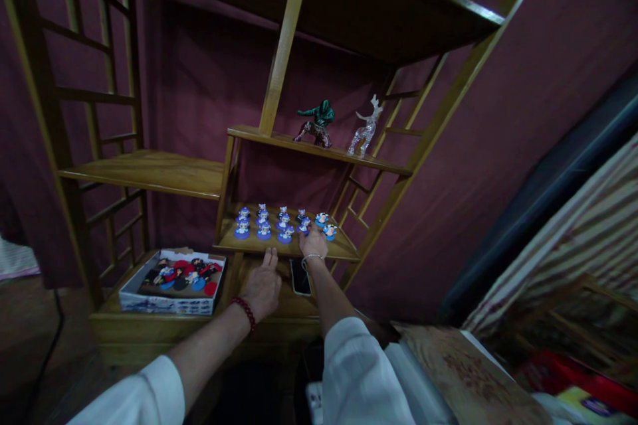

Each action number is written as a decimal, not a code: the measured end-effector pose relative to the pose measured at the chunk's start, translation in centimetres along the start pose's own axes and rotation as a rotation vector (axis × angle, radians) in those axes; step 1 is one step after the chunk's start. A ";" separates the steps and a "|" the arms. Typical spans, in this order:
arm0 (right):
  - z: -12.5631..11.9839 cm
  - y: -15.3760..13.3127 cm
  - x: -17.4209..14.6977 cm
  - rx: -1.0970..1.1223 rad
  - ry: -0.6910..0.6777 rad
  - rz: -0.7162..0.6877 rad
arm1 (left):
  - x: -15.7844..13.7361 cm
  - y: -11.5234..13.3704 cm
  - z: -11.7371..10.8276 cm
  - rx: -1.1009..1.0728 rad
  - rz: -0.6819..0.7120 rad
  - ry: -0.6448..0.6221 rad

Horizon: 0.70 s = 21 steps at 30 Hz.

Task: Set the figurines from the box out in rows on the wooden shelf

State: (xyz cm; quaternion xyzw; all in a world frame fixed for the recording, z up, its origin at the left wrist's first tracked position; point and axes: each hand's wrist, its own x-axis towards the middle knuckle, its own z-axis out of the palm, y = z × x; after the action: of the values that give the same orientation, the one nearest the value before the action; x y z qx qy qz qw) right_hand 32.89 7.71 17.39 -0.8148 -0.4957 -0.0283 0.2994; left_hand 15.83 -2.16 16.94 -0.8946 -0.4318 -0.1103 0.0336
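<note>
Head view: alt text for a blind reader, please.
A person's right hand is at small figurines grouped on a wooden shelf, left hand near its front edge. An open box of more figurines sits at picture left.

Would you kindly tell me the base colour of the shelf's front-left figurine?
The base is purple, clearest in the head view.

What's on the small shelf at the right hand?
On the shelf: rows of small figurines, many purple-based, plus two blue-based ones at the right end. The right hand hides part of the shelf; whatever is under it can't be seen.
</note>
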 end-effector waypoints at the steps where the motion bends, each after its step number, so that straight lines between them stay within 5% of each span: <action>1: 0.0 0.0 0.0 0.000 -0.003 -0.002 | 0.0 0.0 -0.1 -0.001 0.000 -0.005; 12: 0.2 0.9 -1.2 0.045 0.098 -0.084 | -0.1 0.1 0.2 0.042 -0.010 -0.013; 21: -0.4 1.8 -4.9 0.322 0.221 -0.164 | -0.8 -0.2 0.6 -0.018 -0.018 -0.017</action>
State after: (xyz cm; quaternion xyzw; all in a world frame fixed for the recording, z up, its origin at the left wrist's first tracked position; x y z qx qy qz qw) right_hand 32.00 3.04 15.15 -0.7053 -0.5227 -0.0621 0.4748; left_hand 15.30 -2.53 16.18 -0.8919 -0.4389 -0.1067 0.0211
